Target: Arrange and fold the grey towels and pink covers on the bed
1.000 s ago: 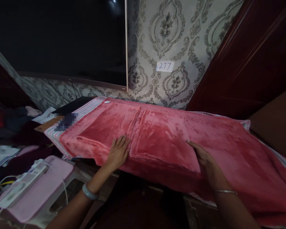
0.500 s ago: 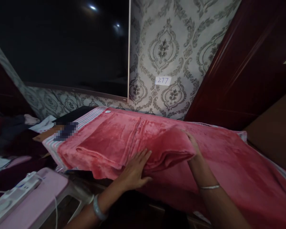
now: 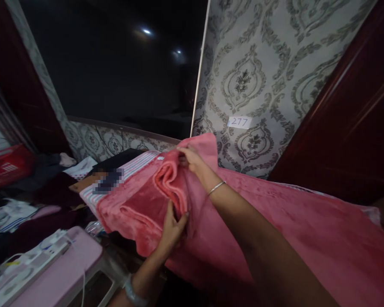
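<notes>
A pink plush blanket (image 3: 141, 202) lies partly folded on a pink plush cover (image 3: 275, 230) that has a striped border (image 3: 131, 172). My left hand (image 3: 174, 226) grips the near edge of the lifted fold, thumb on the outer right side and fingers on the left. At the far end of that fold, my right hand (image 3: 192, 160) pinches the cloth, some of its fingertips tucked into it. Between both hands the fold stands up in curled layers, and a flap of pink cloth (image 3: 205, 147) rises behind the right hand.
A pink stool (image 3: 83, 251) with a white power strip (image 3: 28, 266) stands at lower left. Clothes (image 3: 13, 217) and a red bag (image 3: 8, 166) are heaped beyond it. A large dark television (image 3: 115, 64) hangs on the patterned wall; a dark red door frame (image 3: 333, 102) is at right.
My right hand has swung the blanket's right part up and leftward over the folded part. My left hand has gone from resting flat to gripping the fold's near edge. The view has shifted left.
</notes>
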